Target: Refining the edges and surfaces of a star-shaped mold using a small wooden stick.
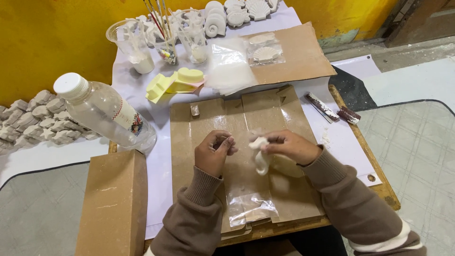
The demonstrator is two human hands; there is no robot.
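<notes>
Fingers (272, 142) on white cast (259, 159); brushes (159, 19) in plastic cup (167, 50).

Clear plastic bottle (102, 110), white cap, red-white label band (127, 115), lying left. Brown cardboard box (113, 201) lower left. Clear bags: bagged shell (265, 53) far side, flat bag (250, 207) near edge.

One view only, head-worn, looking steeply down and forward over a small table (365, 147). Close range: the wearer's own sleeves enter from the bottom edge, left hand (214, 152) and right hand (289, 146) sit just below frame centre, over flattened cardboard (208, 121). Far edge of the table reaches the top of the frame, with shell casts (239, 13) against a yellow wall (52, 42). Floor shows on both sides and at right. View is slightly rotated; the table edges run skewed to the frame. A bottle (102, 111) lies at left, near the lens. No second view to overlap.
</notes>
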